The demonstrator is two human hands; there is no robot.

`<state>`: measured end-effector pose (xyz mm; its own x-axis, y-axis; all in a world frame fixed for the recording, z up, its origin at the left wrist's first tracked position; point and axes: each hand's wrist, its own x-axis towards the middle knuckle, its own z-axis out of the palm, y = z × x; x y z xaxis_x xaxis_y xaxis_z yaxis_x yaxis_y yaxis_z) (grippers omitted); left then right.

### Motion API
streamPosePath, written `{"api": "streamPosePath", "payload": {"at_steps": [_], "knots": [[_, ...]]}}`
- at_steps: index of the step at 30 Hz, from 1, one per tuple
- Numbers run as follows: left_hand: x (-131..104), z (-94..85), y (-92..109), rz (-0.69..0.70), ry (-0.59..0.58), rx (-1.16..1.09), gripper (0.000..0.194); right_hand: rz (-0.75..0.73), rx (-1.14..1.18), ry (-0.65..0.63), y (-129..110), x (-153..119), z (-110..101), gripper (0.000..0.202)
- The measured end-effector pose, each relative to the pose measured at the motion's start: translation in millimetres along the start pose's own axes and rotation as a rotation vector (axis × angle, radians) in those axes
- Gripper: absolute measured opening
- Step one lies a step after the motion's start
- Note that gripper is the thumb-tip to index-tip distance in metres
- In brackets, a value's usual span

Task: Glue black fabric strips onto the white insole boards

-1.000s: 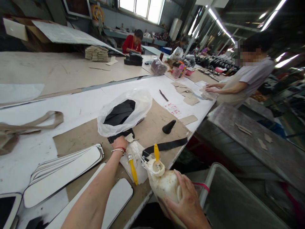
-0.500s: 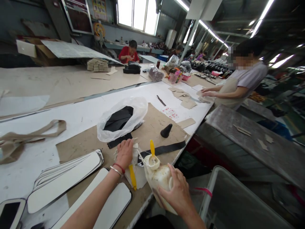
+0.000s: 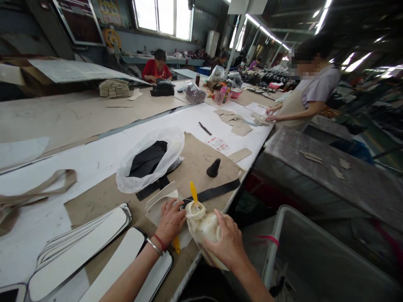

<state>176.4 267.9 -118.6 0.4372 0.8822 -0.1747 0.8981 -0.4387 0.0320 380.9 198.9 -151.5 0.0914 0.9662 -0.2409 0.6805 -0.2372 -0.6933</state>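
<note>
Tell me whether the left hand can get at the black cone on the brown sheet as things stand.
Probably yes. The left hand lies flat on white pieces near the glue pot, holding nothing firmly. Between it and the black cone lies only a flat black strap on the sheet.

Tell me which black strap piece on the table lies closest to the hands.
The long black strap lying flat on the brown cardboard, ending just beside the left hand; the short strap sticks out from under the plastic bag.

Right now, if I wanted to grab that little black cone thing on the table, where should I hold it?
Probably pinch the black cone low on its wide base, coming down from above. It stands upright on the brown cardboard, its thin tip leans sideways, and nothing crowds it.
</note>
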Motion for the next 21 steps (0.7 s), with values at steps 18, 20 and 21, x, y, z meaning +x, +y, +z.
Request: {"api": "streamPosePath", "payload": {"at_steps": [18,20,21], "knots": [[17.6,-12.6,-83.1,-0.182,-0.026,-0.014,0.015,0.082,-0.016,-0.111,-2.9,-7.9,-5.2,0.081],[22.0,-12.6,-93.2,-0.266,-0.034,-0.053,0.017,0.086,-0.039,-0.112,2.3,-11.6,-3.8,0.082],[25.1,-11.7,-97.4,-0.298,-0.040,-0.070,0.018,0.088,-0.051,-0.111,4.6,-13.8,-3.4,0.082]]}}
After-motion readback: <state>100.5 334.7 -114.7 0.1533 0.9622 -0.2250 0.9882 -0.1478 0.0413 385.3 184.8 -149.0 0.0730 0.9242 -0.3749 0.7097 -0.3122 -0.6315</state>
